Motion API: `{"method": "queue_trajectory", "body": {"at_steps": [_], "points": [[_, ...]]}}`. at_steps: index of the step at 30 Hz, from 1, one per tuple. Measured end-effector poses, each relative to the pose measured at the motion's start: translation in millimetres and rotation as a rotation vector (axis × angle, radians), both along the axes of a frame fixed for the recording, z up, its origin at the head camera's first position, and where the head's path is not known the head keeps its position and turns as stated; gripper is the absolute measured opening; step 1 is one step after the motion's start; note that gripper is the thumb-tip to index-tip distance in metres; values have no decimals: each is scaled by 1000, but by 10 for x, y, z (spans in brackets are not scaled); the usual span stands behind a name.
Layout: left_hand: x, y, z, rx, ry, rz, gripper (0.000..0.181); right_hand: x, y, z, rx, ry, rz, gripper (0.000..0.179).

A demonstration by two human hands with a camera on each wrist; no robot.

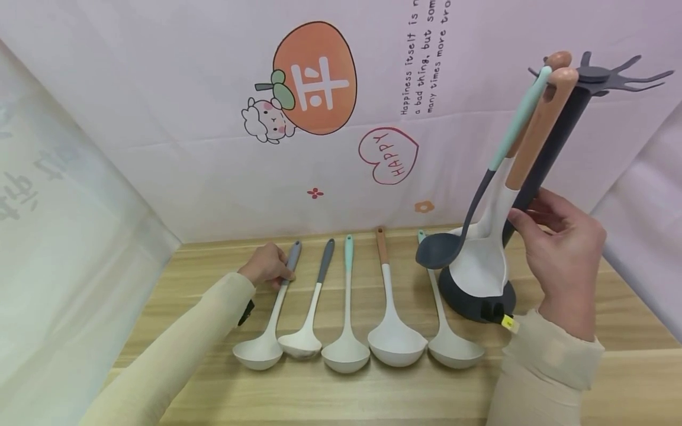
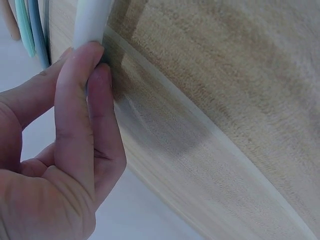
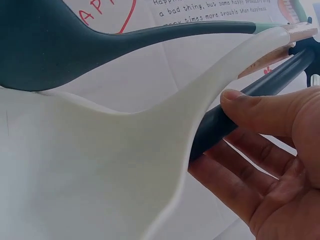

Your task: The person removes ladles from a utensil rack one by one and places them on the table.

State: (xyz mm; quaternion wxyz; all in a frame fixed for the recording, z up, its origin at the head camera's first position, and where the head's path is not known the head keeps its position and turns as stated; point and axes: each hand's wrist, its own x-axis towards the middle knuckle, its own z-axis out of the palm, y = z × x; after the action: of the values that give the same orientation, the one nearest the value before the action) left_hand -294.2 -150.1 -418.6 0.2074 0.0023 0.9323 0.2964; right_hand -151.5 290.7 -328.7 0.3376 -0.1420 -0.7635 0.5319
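Observation:
Five white ladles lie side by side on the wooden table [image 1: 341,396], bowls toward me. My left hand [image 1: 279,275] grips the leftmost ladle [image 1: 277,307] by its grey handle; in the left wrist view my fingers [image 2: 75,100] pinch its white shaft [image 2: 90,22] against the tabletop. My right hand [image 1: 524,207] holds the dark pole [image 1: 549,154] of the utensil stand [image 1: 469,299], with thumb [image 3: 250,105] on top and fingers below. From the stand hang a dark grey ladle [image 1: 437,249] with a mint handle and a white spatula [image 1: 479,266] with a wooden handle.
The other ladles have a dark grey [image 1: 325,260], a mint [image 1: 348,251], a wooden [image 1: 381,245] and a mint [image 1: 439,307] handle. A printed pink cloth [image 1: 213,148] backs the table. The stand's hook arms [image 1: 629,77] spread at the top right.

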Motion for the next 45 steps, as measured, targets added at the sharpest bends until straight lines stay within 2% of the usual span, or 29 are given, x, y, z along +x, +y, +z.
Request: {"method": "queue_trajectory", "body": {"at_steps": [10,17,21,26,28,32,36,41,45], "points": [[33,21,22,-3,27,-7,12,14,36,12,-17,-33,9,41],[120,16,81,-62,55,-40,16,-8,26,-1,-22,-42,27,42],[152,90,204,-105,109,-93,26,-2,25,9,-2,-56,19,42],[171,322,456,-138,203,-173,47,10,33,24,-9,-71,15,43],[195,446,566,-127,243,-200,46,14,33,25,-16,-76,19,43],[307,762,818,-58,347,-224,37,10,24,12,-14,-68,22,43],[465,1102,1045,80,499,-260,28,5,19,3,-4,-61,21,43],[644,1457,1237,296,672,-310,22,7,29,1,-12,-62,25,43],[736,1717,1372,434,806,-358,24,4,41,-1,-18,-55,27,43]]}}
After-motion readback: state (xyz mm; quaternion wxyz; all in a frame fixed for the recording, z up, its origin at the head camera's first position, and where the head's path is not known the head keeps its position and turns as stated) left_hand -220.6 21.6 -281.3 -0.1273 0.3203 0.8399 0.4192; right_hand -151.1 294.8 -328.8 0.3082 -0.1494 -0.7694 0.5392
